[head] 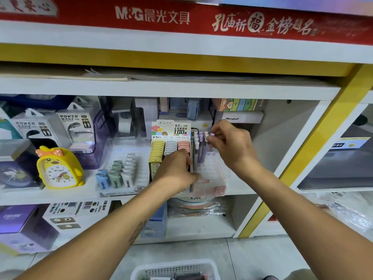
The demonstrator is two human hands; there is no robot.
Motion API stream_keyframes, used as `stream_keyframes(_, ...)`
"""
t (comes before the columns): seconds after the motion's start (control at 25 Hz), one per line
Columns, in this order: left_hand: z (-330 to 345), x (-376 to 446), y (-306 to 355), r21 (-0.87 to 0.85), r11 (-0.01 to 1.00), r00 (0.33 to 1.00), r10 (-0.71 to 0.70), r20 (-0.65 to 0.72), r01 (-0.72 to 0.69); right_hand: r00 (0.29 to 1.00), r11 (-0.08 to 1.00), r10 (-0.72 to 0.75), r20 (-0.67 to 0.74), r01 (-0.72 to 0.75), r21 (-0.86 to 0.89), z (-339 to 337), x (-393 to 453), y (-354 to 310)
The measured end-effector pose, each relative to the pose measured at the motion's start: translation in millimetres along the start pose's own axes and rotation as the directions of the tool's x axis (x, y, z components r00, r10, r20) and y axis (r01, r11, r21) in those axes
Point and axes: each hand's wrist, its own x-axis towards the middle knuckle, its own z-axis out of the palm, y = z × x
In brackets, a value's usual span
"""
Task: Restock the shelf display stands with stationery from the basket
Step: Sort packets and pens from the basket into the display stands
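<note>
White shelving (171, 88), grey floor (252, 257)

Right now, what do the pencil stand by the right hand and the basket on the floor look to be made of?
Pencil stand: seemingly clear, glossy plastic; the shelf shows through its walls, which catch glare. Basket: apparently white moulded plastic, matte, with a slotted lattice wall. The right hand pinches a lilac pencil above the stand.

Free room: bare shelf board (248, 184) at centre right, beside the clear pen stand (212, 168).
Obstacles: lead-refill display (170, 146) at centre; yellow duck clock (58, 168) at left; shelf above overhangs.
</note>
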Motion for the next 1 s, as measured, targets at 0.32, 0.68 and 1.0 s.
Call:
stream_keyframes(0.32,-0.1,4.1,-2.6,-0.057,0.998,0.999,-0.032,0.015,0.033,0.998,0.999,0.031,0.060,-0.030,-0.013,0.5,-0.8,-5.9)
stream_keyframes(0.68,2.2,5.5,-3.4,-0.046,0.999,1.000,-0.008,0.028,0.009,0.975,0.957,-0.137,0.177,0.177,-0.231,12.1,0.8,4.5)
stream_keyframes(1.0,-13.7,-6.9,15.0,-0.105,0.994,0.999,-0.036,-0.034,0.033,1.000,1.000,-0.008,0.016,0.008,-0.020,-9.4,-4.7,-29.4)
